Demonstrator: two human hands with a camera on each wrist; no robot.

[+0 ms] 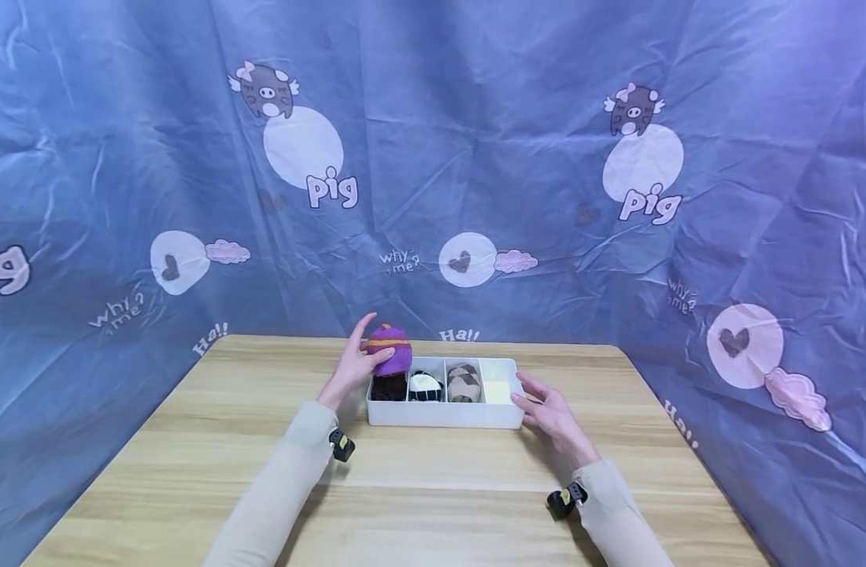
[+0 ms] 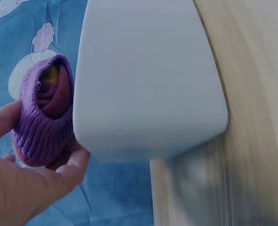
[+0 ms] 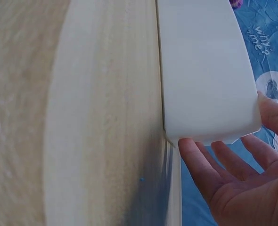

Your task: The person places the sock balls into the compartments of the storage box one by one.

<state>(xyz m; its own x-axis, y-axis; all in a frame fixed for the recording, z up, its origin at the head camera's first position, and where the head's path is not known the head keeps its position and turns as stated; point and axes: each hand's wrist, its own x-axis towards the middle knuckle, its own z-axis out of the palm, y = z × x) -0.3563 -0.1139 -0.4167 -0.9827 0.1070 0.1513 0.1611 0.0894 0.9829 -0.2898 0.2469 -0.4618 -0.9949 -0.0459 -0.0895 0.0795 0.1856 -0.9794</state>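
Observation:
My left hand (image 1: 353,364) holds a rolled purple sock (image 1: 392,354) with yellow stripes between thumb and fingers, above the left end of a white divided box (image 1: 443,415). In the left wrist view, the sock's ribbed cuff (image 2: 33,136) is wrapped round its folded inside. A dark brown rolled sock (image 1: 388,388) lies in the leftmost compartment, below the purple one. My right hand (image 1: 552,413) grips the box's right end, thumb at the rim and fingertips against the end wall, as the right wrist view shows.
The second compartment has a black-and-white rolled sock (image 1: 426,386), the third a grey-beige patterned one (image 1: 464,383). The rightmost compartment shows its pale floor (image 1: 497,392). Below is a wooden table (image 1: 433,496), with a blue printed curtain (image 1: 419,157) behind and beside it.

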